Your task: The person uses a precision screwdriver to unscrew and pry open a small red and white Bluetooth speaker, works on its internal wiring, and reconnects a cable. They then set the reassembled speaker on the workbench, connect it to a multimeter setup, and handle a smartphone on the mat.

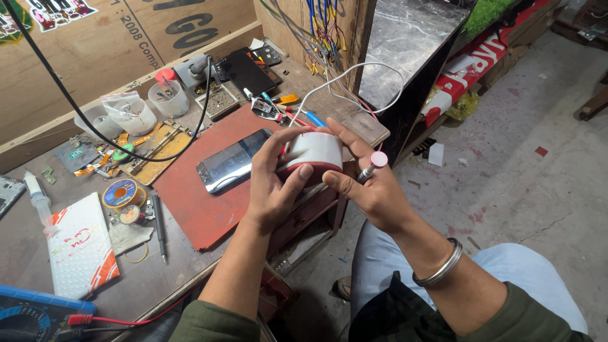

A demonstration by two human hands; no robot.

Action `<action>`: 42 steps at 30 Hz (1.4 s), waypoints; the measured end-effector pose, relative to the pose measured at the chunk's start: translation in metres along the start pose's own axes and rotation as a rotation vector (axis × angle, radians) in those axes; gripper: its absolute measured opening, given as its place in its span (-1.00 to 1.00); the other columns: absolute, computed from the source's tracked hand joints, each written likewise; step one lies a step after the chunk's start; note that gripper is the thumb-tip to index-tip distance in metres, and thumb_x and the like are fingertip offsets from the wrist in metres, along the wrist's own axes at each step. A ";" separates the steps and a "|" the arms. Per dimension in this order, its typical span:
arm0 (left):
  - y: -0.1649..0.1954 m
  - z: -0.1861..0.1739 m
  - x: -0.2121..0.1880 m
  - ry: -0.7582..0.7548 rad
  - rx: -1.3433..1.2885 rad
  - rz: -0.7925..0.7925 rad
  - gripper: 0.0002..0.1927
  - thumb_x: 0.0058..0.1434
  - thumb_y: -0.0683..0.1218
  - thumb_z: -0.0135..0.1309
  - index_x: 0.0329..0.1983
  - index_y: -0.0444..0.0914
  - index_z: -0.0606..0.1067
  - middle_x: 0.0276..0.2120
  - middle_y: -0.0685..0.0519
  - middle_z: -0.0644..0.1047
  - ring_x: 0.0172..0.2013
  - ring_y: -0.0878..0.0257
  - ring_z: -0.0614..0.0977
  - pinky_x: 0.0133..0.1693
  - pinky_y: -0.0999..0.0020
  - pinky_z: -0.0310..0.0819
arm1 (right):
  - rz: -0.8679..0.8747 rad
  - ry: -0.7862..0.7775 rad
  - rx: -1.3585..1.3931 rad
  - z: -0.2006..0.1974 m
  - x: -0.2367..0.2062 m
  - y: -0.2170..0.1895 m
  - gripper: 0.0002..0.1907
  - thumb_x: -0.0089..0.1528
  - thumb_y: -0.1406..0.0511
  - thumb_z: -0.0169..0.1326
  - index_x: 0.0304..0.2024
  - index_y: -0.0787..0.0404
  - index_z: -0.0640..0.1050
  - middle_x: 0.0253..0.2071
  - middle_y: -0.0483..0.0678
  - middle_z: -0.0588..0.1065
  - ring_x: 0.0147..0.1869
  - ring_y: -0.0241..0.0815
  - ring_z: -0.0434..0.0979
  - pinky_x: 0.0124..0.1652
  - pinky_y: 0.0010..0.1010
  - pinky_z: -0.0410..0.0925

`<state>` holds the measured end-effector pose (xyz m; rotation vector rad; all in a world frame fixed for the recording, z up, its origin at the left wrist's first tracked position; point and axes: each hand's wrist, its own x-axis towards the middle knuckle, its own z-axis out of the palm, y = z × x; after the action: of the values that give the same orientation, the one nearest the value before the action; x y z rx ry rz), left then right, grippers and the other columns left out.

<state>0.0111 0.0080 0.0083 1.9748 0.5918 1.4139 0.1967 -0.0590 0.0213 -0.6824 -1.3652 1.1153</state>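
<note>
Two hands, left hand (272, 183) and right hand (364, 183), are gripping a white-and-red round device (311, 154), fingers wrapped closely, the right also pinching a pink-capped screwdriver (372, 166), a phone (231, 161) lying at nine o'clock.

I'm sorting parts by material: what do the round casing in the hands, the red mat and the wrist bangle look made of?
Round casing: likely plastic, smooth white with a red rim, soft sheen.
Red mat: probably rubber or silicone, matte, scuffed.
Bangle: seemingly metal, silvery with bright glints.

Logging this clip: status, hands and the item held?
Left hand and right hand both grip the red-and-white round device. Right hand also holds a pink-capped screwdriver. Phone on red mat, nothing blocking.
</note>
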 end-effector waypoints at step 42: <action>-0.006 0.001 -0.001 0.062 -0.115 -0.056 -0.35 0.29 0.22 0.18 0.20 -0.34 0.41 -0.02 -0.04 0.54 0.04 0.21 0.57 0.16 0.31 0.45 | -0.127 0.207 -0.135 -0.017 0.000 0.013 -0.88 0.23 0.46 0.25 -0.20 0.29 0.58 -0.11 0.00 0.59 -0.04 -0.31 0.57 -0.01 -0.50 0.44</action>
<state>0.0115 0.0114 0.0029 1.8172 0.5758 1.4465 0.2103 -0.0507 0.0075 -0.7757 -1.2940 0.8338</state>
